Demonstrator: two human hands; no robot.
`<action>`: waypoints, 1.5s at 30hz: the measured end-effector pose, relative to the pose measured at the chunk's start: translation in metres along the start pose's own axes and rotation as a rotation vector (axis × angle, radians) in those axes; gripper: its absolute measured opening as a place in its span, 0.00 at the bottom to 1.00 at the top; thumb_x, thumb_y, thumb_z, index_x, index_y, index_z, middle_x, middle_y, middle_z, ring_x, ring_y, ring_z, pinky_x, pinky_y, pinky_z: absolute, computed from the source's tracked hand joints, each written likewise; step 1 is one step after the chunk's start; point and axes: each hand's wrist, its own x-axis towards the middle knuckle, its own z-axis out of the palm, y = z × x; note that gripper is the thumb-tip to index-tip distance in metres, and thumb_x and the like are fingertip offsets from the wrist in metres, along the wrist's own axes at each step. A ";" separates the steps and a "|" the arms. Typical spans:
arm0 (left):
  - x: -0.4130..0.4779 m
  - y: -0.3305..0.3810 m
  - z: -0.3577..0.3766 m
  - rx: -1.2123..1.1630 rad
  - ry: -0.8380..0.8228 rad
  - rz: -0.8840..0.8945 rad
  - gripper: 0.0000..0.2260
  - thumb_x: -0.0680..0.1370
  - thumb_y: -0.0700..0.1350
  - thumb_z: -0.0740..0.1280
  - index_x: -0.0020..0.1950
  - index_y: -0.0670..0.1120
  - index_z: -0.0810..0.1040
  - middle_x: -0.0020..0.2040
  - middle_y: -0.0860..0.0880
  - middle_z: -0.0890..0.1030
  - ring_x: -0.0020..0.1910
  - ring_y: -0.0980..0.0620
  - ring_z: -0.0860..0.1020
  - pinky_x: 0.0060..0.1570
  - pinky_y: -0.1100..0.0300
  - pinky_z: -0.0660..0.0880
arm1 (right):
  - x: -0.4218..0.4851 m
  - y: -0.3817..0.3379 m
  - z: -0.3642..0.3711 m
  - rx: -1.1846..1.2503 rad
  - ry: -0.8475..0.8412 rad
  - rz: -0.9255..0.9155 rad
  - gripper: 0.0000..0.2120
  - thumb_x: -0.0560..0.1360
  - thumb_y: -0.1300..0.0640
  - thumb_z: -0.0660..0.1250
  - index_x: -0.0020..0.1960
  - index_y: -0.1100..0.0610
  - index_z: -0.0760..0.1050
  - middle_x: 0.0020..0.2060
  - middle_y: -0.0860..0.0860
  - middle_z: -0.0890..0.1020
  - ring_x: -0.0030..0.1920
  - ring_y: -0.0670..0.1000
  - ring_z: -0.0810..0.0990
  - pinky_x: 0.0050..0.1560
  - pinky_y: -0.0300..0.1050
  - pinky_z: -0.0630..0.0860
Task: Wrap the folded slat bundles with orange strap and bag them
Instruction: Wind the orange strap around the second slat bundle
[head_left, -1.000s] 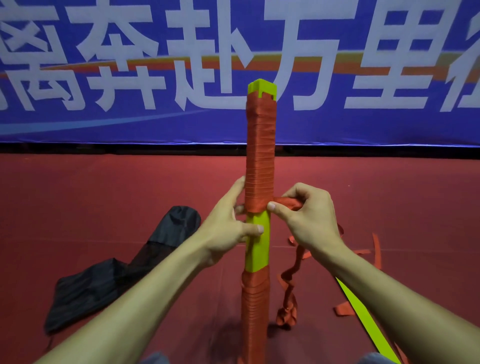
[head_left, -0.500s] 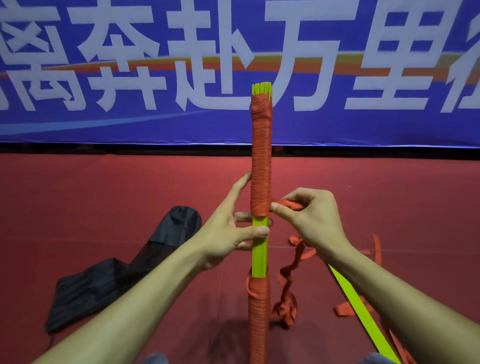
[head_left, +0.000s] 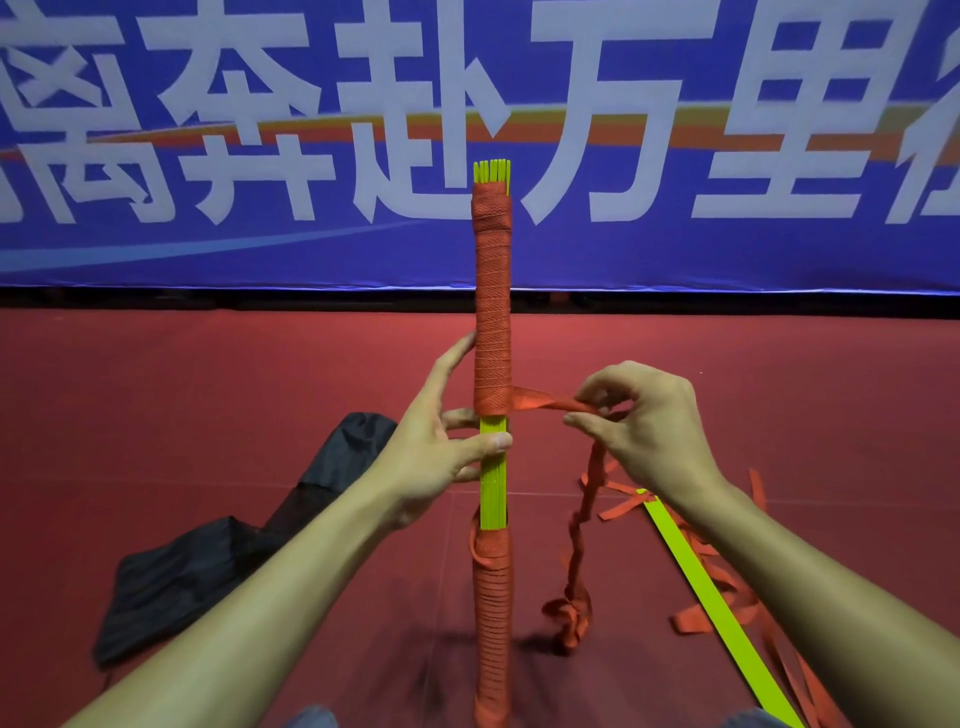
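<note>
A bundle of yellow-green slats (head_left: 492, 473) stands upright in front of me, wound with orange strap (head_left: 492, 322) over its upper part and again over its lower part, with a bare stretch between. My left hand (head_left: 439, 441) holds the bare stretch, thumb across the front and index finger lying up along the wrapped part. My right hand (head_left: 639, 426) pinches the orange strap to the right of the bundle and holds it taut from the lower edge of the upper winding. The rest of the strap hangs twisted from that hand to the floor.
A black bag (head_left: 223, 540) lies on the red floor at the left. A loose yellow-green slat (head_left: 711, 603) and tangled orange strap (head_left: 717, 613) lie at the right. A blue banner with white characters (head_left: 675, 130) runs along the back.
The bundle has turned from broad face to narrow edge. My right hand has pulled the strap out to the right, away from the bundle. My left hand stays on the bare stretch.
</note>
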 end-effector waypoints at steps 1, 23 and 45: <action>0.000 0.000 0.001 0.004 0.008 -0.001 0.42 0.74 0.29 0.72 0.67 0.74 0.66 0.46 0.41 0.82 0.41 0.54 0.81 0.35 0.63 0.77 | 0.000 0.001 0.001 -0.026 0.007 -0.029 0.11 0.62 0.63 0.81 0.36 0.56 0.79 0.32 0.49 0.78 0.32 0.50 0.77 0.35 0.48 0.78; 0.000 0.000 0.003 0.035 0.095 -0.040 0.39 0.73 0.31 0.74 0.71 0.67 0.65 0.44 0.41 0.83 0.41 0.50 0.84 0.39 0.54 0.81 | -0.005 -0.001 0.002 0.546 -0.107 0.397 0.17 0.70 0.58 0.76 0.35 0.64 0.71 0.27 0.58 0.74 0.27 0.54 0.77 0.31 0.56 0.74; 0.003 0.000 0.029 0.270 0.196 0.040 0.40 0.65 0.47 0.83 0.65 0.71 0.64 0.40 0.49 0.86 0.39 0.50 0.85 0.46 0.46 0.83 | -0.005 -0.032 0.018 0.213 0.005 0.403 0.21 0.64 0.50 0.80 0.29 0.55 0.68 0.22 0.45 0.71 0.26 0.44 0.66 0.29 0.43 0.64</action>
